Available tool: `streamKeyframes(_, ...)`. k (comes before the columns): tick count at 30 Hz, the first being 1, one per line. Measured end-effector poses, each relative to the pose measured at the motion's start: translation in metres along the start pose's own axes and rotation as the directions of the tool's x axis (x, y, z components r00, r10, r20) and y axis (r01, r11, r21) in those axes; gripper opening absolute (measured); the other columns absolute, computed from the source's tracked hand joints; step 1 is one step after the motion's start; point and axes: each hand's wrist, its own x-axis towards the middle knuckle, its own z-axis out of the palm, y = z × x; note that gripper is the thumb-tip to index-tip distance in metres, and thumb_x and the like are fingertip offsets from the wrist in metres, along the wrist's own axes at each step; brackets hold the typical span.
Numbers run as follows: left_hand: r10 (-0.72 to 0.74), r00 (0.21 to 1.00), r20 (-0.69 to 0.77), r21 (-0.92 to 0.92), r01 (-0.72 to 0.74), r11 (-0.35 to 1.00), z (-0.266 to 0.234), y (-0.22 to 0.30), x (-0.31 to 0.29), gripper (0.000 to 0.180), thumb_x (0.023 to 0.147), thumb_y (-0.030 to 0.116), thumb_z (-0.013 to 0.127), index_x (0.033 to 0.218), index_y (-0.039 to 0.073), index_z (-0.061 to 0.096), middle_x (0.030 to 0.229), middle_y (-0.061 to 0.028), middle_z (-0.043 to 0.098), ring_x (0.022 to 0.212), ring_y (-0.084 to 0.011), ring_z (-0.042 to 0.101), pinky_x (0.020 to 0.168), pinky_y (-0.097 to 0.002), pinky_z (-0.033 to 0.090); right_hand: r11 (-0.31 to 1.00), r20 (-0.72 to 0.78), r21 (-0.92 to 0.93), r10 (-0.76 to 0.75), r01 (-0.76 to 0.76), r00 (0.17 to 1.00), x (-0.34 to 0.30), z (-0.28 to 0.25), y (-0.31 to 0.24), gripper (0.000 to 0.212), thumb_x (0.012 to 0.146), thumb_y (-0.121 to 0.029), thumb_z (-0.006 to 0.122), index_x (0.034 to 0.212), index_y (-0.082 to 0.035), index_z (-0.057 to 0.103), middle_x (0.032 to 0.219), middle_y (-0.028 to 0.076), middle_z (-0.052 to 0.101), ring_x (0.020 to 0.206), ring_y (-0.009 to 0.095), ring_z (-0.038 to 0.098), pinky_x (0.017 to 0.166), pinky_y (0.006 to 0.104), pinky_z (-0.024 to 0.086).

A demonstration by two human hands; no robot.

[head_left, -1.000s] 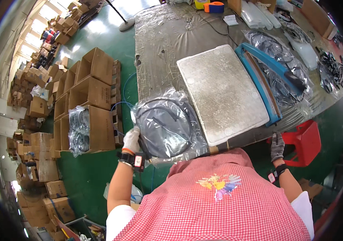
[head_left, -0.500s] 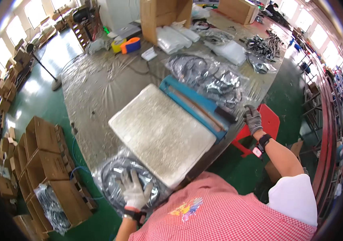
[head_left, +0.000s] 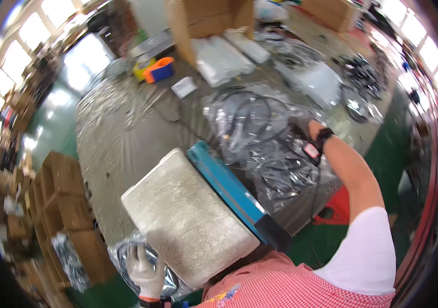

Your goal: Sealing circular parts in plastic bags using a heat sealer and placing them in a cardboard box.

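My left hand (head_left: 144, 269), in a white glove, lies with fingers stretched on a clear bag with a coiled dark cable (head_left: 121, 250) at the near left of the table. Beside it is a whitish foam slab (head_left: 191, 215) with a worn top. Along the slab's right side runs a blue bag sealer (head_left: 224, 185) with a black end (head_left: 273, 231). Over a pile of bagged cables (head_left: 252, 115) reaches my right hand (head_left: 301, 127), grey-gloved. Its fingers are blurred among the plastic, so their grip is not clear.
Farther back stand an orange-and-blue tape dispenser (head_left: 159, 70), a white card (head_left: 184, 87), and an upright carton (head_left: 211, 20) beside rolled clear bags (head_left: 221, 59). Loose cables (head_left: 360, 72) lie far right. A red stool (head_left: 334, 205) and open cartons (head_left: 65, 205) flank the table.
My right hand has gone from the table's right edge onto the bagged cables farther in. The sealer's arm now looks lowered. My left hand stays on the bagged cable; the view has shifted.
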Motion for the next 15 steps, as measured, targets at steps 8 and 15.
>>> streamKeyframes(8, 0.187, 0.967, -0.170, -0.294, -0.231, 0.927, 0.001, 0.031, 0.068, 0.024, 0.074, 0.017, 0.065, 0.096, 0.009, 0.061, 0.099, -0.0138, 0.059, 0.089, -0.0307, 0.058, 0.077, -0.0408, 0.047, 0.831, -0.164, 0.280, -0.453, 0.481, 0.876, 0.043, -0.093, -0.058, 0.025, 0.089, -0.007, 0.050, 0.113, -0.008, 0.058, 0.100, 0.006, 0.061, 0.088, 0.016, 0.057, 0.076, 0.0283, 0.047)
streamKeyframes(15, 0.044, 0.977, -0.208, -0.735, -0.185, 0.652, -0.036, 0.082, 0.098, 0.037, 0.079, 0.026, 0.064, 0.109, 0.007, 0.057, 0.107, -0.0148, 0.058, 0.097, -0.0315, 0.058, 0.083, -0.0387, 0.047, 0.428, 0.147, 0.201, -0.903, 0.881, 0.405, -0.143, 0.029, -0.299, 0.040, 0.092, -0.018, 0.047, 0.129, -0.003, 0.045, 0.125, 0.011, 0.049, 0.111, 0.020, 0.050, 0.097, 0.0323, 0.038)
